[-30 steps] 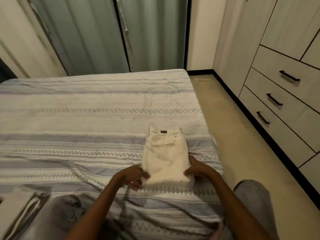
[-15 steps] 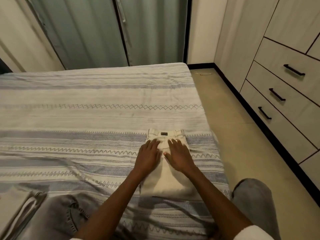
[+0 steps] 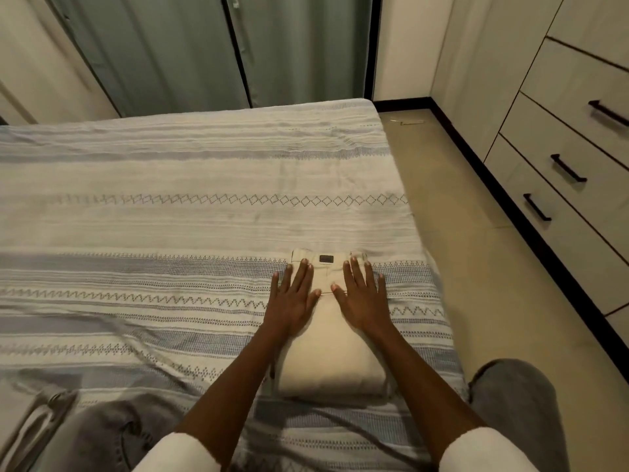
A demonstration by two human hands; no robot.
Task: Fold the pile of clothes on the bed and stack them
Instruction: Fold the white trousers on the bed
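Grey garment (image 3: 102,434) and folded cloth (image 3: 23,427) cut off at bottom-left edge.

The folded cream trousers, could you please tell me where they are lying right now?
In the head view, the folded cream trousers lie near the right edge of the striped bedspread, under the flat left hand and right hand.

Dim warm light, soft focus, wide-angle bending at edges.
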